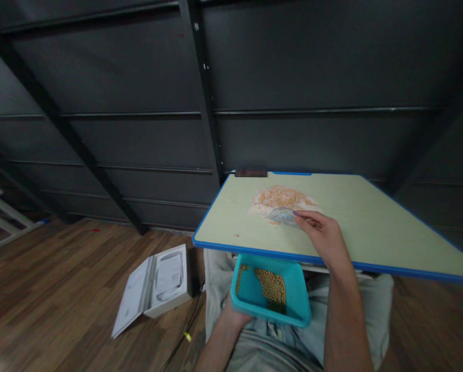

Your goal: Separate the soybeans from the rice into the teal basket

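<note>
My right hand (321, 235) rests on the pale table (389, 227) and pinches a small clear round lid or dish (281, 215) at the near edge of a heap of yellow grains and white grains (281, 199). My left hand (231, 316) holds a teal plastic tub (270, 292) from below on my lap, just under the table's blue front edge. The tub holds a strip of yellow grains. Most of the left hand's fingers are hidden beneath the tub.
The table has a blue rim and tilts across the view. An open white box (154, 287) lies on the wooden floor at the left, with a cable (187, 330) beside it. Dark metal panels and a diagonal beam fill the background.
</note>
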Available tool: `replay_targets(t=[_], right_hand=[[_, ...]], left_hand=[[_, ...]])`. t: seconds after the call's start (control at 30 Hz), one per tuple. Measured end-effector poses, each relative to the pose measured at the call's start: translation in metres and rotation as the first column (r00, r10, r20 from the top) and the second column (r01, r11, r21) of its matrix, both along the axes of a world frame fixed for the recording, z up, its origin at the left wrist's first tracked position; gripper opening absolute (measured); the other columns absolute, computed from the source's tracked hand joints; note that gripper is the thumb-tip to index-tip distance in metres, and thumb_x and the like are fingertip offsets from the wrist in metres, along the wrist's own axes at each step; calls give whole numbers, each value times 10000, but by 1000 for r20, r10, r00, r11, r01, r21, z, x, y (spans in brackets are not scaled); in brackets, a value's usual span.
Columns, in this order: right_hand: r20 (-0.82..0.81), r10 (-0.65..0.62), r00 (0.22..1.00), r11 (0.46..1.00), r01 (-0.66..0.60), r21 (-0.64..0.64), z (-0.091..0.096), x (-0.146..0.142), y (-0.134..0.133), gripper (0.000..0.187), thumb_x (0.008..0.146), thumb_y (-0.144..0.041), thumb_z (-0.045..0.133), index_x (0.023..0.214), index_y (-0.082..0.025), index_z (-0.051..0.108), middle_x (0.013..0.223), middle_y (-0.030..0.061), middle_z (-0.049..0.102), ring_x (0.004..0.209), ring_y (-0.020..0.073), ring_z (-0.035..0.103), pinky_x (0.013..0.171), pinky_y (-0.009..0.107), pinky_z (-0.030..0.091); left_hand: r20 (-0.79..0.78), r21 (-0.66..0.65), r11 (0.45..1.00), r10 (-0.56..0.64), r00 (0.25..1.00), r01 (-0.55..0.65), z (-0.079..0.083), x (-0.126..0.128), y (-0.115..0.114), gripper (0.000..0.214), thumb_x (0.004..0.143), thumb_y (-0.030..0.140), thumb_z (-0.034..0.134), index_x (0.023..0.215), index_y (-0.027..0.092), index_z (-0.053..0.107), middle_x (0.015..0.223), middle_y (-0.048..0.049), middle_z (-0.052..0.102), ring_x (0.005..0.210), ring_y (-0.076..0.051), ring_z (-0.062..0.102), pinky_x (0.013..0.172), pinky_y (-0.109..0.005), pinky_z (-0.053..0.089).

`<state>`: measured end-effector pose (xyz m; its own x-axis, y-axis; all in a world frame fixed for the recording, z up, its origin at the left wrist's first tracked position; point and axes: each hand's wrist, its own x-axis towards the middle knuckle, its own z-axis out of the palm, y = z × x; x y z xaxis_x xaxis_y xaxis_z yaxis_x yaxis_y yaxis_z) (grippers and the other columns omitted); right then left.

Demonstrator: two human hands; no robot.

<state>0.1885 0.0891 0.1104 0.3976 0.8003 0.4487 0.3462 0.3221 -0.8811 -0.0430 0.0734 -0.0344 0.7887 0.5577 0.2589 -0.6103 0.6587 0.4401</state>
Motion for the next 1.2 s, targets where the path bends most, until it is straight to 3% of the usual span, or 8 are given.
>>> replay_targets(t=[0.1, 0.3, 0.47, 0.67, 0.87, 1.2], right_hand=[[5, 14, 1000, 1000, -14, -9, 1, -1, -1, 242, 828, -397, 798, 966, -210, 864, 1008, 110, 852, 850, 277, 760, 805, 426, 582], [3, 40, 999, 999, -40, -23, 5, -4, -3, 211, 827, -377, 802, 955, -222, 865, 1001, 99, 854, 842, 264, 761, 787, 410, 586], [6, 69, 998, 997, -69, -30, 6, -4, -4, 197, 837, -366, 796, 959, -229, 868, 1017, 92, 855, 878, 265, 769, 807, 411, 590], [-4, 131, 991, 990, -131, -51, 8, -6, -6, 188, 844, -366, 798, 967, -246, 875, 1032, 88, 856, 888, 261, 777, 837, 425, 608], [0, 157, 988, 985, -157, -68, 10, -6, -8, 176, 833, -353, 808, 966, -259, 876, 1029, 73, 859, 920, 259, 783, 861, 425, 613], [133, 256, 957, 964, -242, -111, 17, -7, -13, 176, 886, -359, 759, 992, -280, 874, 1015, 54, 851, 898, 243, 757, 791, 393, 587]], left_hand=[[-62, -40, 998, 39, 997, -42, -9, -1, 1, 509, 992, 495, 422, 969, 243, 863, 1183, -107, 850, 1378, -335, 645, 1257, -558, 392], [-109, 8, 999, 54, 993, -54, -21, -10, 3, 474, 992, 461, 427, 1031, 257, 852, 1199, -85, 849, 1405, -327, 618, 1262, -573, 370], [-118, 0, 999, 43, 992, -43, -19, -10, 2, 494, 981, 499, 430, 1045, 264, 859, 1235, -74, 841, 1415, -325, 616, 1283, -505, 361], [-36, -22, 1000, 19, 999, -20, -14, -3, 2, 505, 991, 495, 418, 1046, 250, 856, 1256, -89, 831, 1426, -332, 605, 1285, -535, 360], [-66, -39, 999, 10, 998, -13, -10, -2, 3, 534, 1010, 502, 375, 1020, 236, 838, 1276, -102, 820, 1415, -296, 610, 1290, -513, 355], [-21, -53, 998, 25, 999, -26, -15, 0, 4, 527, 1012, 494, 389, 1054, 239, 848, 1273, -99, 822, 1419, -313, 611, 1296, -521, 343]])
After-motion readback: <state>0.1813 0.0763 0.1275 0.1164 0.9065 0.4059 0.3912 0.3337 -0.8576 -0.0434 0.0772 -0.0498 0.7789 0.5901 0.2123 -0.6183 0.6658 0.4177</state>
